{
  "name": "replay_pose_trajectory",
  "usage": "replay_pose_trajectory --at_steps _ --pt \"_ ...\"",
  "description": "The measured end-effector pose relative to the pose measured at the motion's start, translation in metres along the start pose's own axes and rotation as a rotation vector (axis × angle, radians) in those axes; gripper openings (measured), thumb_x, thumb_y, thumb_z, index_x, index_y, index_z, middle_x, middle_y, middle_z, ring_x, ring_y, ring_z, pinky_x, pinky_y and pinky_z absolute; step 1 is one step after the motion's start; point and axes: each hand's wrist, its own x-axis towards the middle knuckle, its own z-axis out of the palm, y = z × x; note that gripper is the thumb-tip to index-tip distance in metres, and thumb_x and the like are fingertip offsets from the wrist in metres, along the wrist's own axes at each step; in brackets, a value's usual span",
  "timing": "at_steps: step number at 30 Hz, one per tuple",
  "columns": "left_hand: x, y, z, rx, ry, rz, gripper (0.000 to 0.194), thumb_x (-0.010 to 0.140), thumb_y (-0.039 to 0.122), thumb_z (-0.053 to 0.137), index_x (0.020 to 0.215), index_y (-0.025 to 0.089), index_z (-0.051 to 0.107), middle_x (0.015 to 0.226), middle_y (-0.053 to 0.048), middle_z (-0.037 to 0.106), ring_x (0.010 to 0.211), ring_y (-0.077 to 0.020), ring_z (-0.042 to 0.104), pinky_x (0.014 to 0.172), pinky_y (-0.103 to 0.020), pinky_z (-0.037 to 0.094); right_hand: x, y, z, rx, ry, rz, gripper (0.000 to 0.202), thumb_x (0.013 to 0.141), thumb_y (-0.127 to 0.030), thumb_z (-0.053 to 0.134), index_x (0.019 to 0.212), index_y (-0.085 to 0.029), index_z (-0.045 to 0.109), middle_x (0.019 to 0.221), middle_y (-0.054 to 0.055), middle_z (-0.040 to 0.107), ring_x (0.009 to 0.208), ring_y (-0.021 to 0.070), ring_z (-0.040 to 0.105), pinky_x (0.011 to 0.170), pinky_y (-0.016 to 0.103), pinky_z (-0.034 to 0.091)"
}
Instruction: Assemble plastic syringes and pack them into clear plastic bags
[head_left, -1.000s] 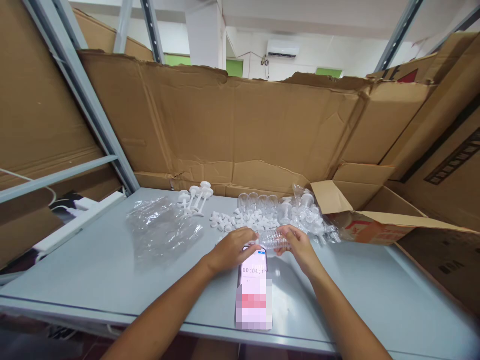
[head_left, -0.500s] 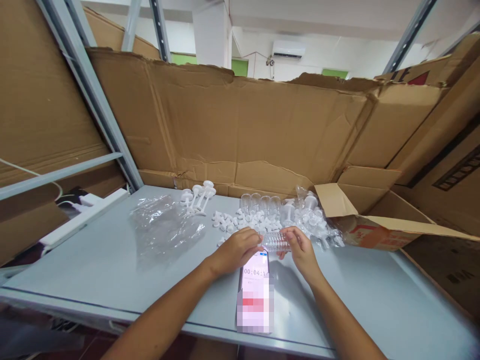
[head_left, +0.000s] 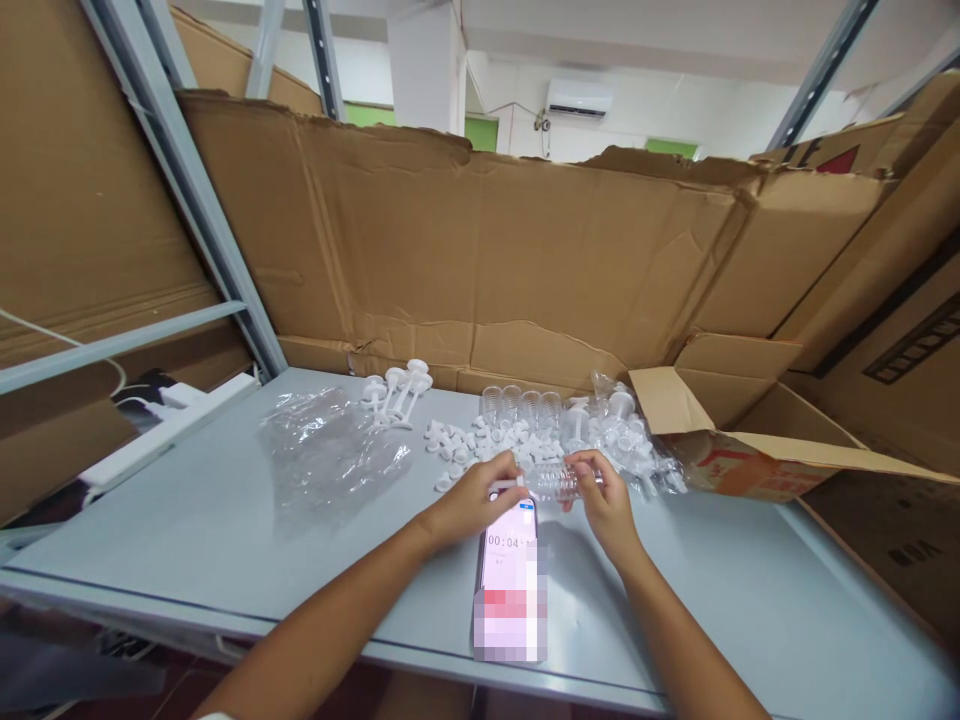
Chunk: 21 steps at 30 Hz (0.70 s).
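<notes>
My right hand (head_left: 602,490) is closed around one end of a clear ribbed plastic cylinder (head_left: 553,484), which lies sideways. At its other end my left hand (head_left: 484,493) pinches a small white plastic piece (head_left: 512,483) between thumb and fingers. That piece lines up with the cylinder's end; whether it is inside cannot be made out. Directly below the hands lies a phone (head_left: 510,570) showing a running timer. Just beyond them spreads a pile of small white plastic caps (head_left: 514,437), with several clear ribbed cylinders (head_left: 530,407) standing behind it.
White plunger-like parts (head_left: 405,385) stand at the back left beside a crumpled clear bag (head_left: 322,460). A bag of clear parts (head_left: 626,440) and an open cardboard box (head_left: 742,450) are on the right. Cardboard (head_left: 480,250) walls the back; a white power strip (head_left: 169,435) runs along the left.
My left fingers have shifted their grip and spread slightly, so the white piece between them now shows. The right hand keeps its hold on the cylinder, almost unmoved.
</notes>
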Motion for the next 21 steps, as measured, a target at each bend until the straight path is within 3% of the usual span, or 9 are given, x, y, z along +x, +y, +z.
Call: replay_pose_trajectory --at_steps 3,5,8,12,16,21 --pt "-0.002 0.001 -0.005 0.335 -0.056 0.233 0.015 0.082 0.028 0.046 0.071 0.018 0.049 0.084 -0.006 0.057 0.082 -0.0171 0.051 0.076 -0.031 0.039 0.001 0.002 0.002 0.018 -0.021 0.054 0.025 0.081 -0.046 0.046 0.079 -0.022 0.05 0.05 -0.004 0.051 0.039 0.0147 0.051 0.041 0.027 0.041" --pt "-0.002 -0.001 -0.006 0.358 -0.031 0.272 0.013 0.081 0.028 0.048 0.072 0.018 0.05 0.084 -0.007 0.058 0.083 -0.018 0.052 0.077 -0.032 0.039 0.002 0.003 0.002 0.031 -0.033 0.066 0.026 0.082 -0.047 0.044 0.078 -0.022 0.05 0.048 -0.004 0.051 0.039 0.0154 0.052 0.042 0.027 0.041" --pt "-0.002 -0.005 -0.003 0.12 0.056 0.102 0.018 0.075 0.033 0.056 0.083 0.019 0.049 0.086 -0.005 0.058 0.08 -0.0165 0.055 0.072 -0.03 0.042 0.001 0.001 0.003 0.016 -0.012 0.035 0.025 0.082 -0.046 0.044 0.079 -0.021 0.051 0.053 -0.003 0.053 0.043 0.015 0.053 0.047 0.027 0.042" --pt "0.002 -0.011 0.005 -0.333 -0.025 -0.163 0.027 0.077 0.039 0.054 0.089 0.018 0.042 0.074 -0.003 0.061 0.061 -0.0115 0.056 0.06 -0.026 0.043 -0.001 -0.001 0.002 -0.045 0.002 -0.022 0.021 0.082 -0.041 0.048 0.082 -0.02 0.052 0.062 -0.002 0.054 0.049 0.0132 0.053 0.051 0.026 0.042" --pt "0.005 -0.015 0.007 -0.442 0.0 -0.217 0.031 0.074 0.041 0.058 0.086 0.018 0.04 0.065 -0.001 0.061 0.053 -0.01 0.053 0.054 -0.024 0.041 -0.001 0.002 0.002 -0.056 0.003 -0.033 0.021 0.082 -0.041 0.048 0.084 -0.02 0.052 0.064 -0.002 0.054 0.05 0.0131 0.053 0.05 0.026 0.043" --pt "0.005 -0.013 0.006 -0.486 -0.055 -0.238 0.028 0.078 0.042 0.052 0.079 0.019 0.037 0.062 0.0 0.059 0.05 -0.0087 0.05 0.051 -0.022 0.038 -0.002 0.0 0.002 -0.051 0.024 -0.059 0.02 0.081 -0.04 0.049 0.084 -0.02 0.052 0.063 -0.002 0.053 0.049 0.0123 0.053 0.049 0.025 0.043"
